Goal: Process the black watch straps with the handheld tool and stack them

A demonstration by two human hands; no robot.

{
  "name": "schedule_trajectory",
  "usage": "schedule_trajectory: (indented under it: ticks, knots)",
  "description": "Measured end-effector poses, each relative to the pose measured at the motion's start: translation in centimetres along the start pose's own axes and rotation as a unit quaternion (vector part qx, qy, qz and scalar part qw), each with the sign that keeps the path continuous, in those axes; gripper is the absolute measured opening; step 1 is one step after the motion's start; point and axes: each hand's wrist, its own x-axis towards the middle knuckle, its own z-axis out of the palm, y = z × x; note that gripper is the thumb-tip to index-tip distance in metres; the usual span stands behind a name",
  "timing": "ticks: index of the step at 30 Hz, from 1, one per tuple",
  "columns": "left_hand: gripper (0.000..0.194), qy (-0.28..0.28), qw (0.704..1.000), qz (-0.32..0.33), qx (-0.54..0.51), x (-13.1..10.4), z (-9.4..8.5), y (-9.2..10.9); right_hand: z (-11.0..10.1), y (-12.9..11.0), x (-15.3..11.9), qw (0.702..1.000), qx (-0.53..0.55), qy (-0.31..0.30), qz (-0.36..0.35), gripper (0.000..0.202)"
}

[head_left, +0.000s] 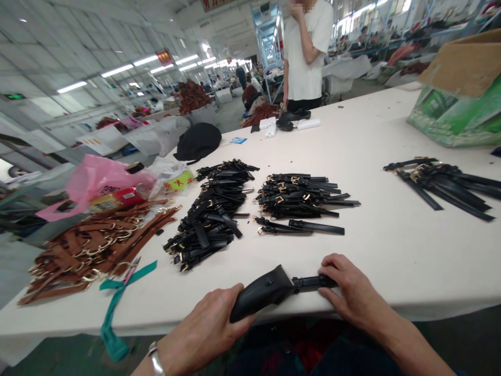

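Note:
My left hand (219,318) is closed around a broad, curved, shiny black strap piece (262,292) at the table's front edge. Its right end meets a narrow black strap (307,283), which my right hand (348,287) pinches between thumb and fingers. Whether the two pieces are joined I cannot tell. Beyond my hands lies a pile of black buckle straps (299,196) with gold-coloured buckles. A taller pile of black straps (215,209) is to its left.
Brown straps with metal rings (90,245) lie at the left, beside scissors (131,271) with teal cloth. Behind are a pink bag (97,180) and black cap (199,141). More black straps (446,183) and a green box (457,115) stand right. A person (307,52) stands across the table.

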Motion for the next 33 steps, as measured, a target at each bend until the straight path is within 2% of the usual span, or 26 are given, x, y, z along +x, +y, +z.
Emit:
schedule_trajectory:
  ticks: [4, 9, 20, 26, 33]
  knots:
    - [0.032, -0.002, 1.0, -0.008, -0.019, 0.1, 0.1, 0.1, -0.3, -0.9, 0.6, 0.999, -0.03, -0.036, -0.021, 0.014]
    - [0.036, -0.005, 1.0, -0.002, -0.029, 0.4, 0.1, -0.1, 0.9, -1.7, 1.3, 0.996, -0.068, -0.045, -0.033, 0.011]
    - [0.041, 0.001, 0.998, -0.01, -0.07, 0.1, 0.6, -0.7, 1.4, -1.8, 2.0, 0.994, -0.043, -0.1, -0.027, 0.011]
    - [0.041, 0.007, 0.996, -0.004, -0.089, 0.1, 1.0, -0.7, 1.9, -2.0, 1.9, 0.987, -0.108, -0.116, -0.014, 0.013]
    - [0.043, 0.029, 0.994, -0.004, -0.108, 0.1, 2.2, -1.0, 2.3, -2.3, 1.9, 0.983, -0.141, -0.112, -0.042, 0.017]
